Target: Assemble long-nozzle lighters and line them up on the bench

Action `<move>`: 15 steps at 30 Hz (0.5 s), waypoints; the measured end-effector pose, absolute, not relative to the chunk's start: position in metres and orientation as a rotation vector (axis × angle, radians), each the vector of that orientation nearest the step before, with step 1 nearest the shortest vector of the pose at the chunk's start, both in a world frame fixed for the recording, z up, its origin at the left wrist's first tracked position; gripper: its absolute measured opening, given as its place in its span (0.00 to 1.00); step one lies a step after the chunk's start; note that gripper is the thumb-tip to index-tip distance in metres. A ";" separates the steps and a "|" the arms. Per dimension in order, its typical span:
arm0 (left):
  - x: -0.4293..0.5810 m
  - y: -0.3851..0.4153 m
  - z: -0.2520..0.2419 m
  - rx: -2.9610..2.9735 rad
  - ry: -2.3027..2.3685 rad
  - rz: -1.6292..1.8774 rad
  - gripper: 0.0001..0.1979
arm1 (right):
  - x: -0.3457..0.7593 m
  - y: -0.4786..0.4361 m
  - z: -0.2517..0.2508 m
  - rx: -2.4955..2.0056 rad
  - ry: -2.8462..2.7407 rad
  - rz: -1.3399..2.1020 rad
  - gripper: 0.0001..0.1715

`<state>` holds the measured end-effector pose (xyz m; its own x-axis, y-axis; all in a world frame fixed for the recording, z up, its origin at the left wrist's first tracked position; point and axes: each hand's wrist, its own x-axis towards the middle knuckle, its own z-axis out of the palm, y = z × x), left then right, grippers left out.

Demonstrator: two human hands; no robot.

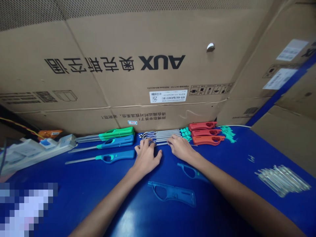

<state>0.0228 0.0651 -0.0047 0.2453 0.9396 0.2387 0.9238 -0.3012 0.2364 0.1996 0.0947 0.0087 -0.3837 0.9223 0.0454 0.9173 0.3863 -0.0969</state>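
My left hand [146, 157] and my right hand [181, 147] lie side by side, their fingertips on a row of metal lighter rods [160, 135]. Whether the fingers grip the rods is hidden. To the left of my left hand lie long-nosed lighters, one green [116, 133] and two blue [115, 142]. Orange-red handle shells [206, 132] sit beyond my right hand, with small teal parts [185, 133] between them and the rods. Nearer me, two blue handle shells [171, 193] lie loose on the blue table [86, 197].
A tall cardboard carton [116, 72] stands along the far table edge. A white power strip [32, 151] with cables lies at the left. A bundle of metal tubes [282, 180] lies at the right, and a loose teal sprue [228, 133] sits at the far right.
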 end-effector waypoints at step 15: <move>0.015 0.075 -0.017 2.268 1.789 0.771 0.09 | 0.199 0.097 0.005 -1.610 -2.549 0.051 0.14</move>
<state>0.0146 0.0754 -0.0172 0.1561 0.9415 0.2985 0.8635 -0.2768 0.4215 0.1990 0.0968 0.0045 -0.4240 0.9013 0.0886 0.8970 0.4314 -0.0959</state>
